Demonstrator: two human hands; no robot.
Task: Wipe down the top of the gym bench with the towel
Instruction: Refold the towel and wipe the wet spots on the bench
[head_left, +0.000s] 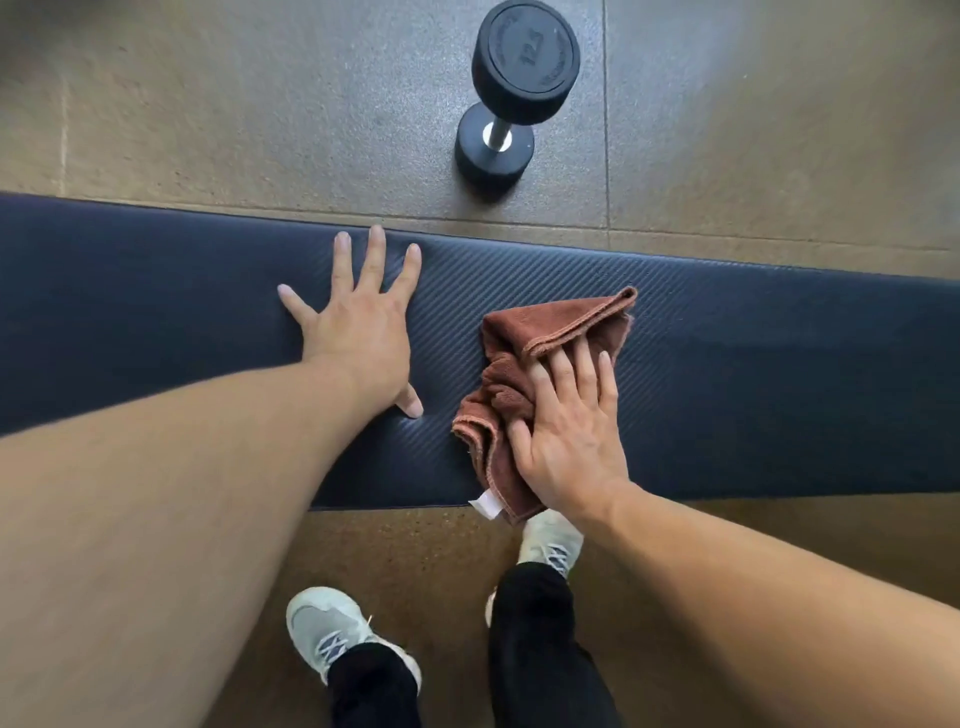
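A dark ribbed gym bench (753, 374) is seen crossing the view. The left hand (358, 332) is laid flat on it, fingers spread. A crumpled brown towel (524, 358) is pressed down by the flat right hand (566, 431). A black dumbbell (511, 93) stands upright on the floor (208, 104) beyond.

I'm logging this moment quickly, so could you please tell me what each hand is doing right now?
Left hand: open, fingers spread flat on the bench top.
Right hand: open, straight fingers pressing the brown towel onto the bench.
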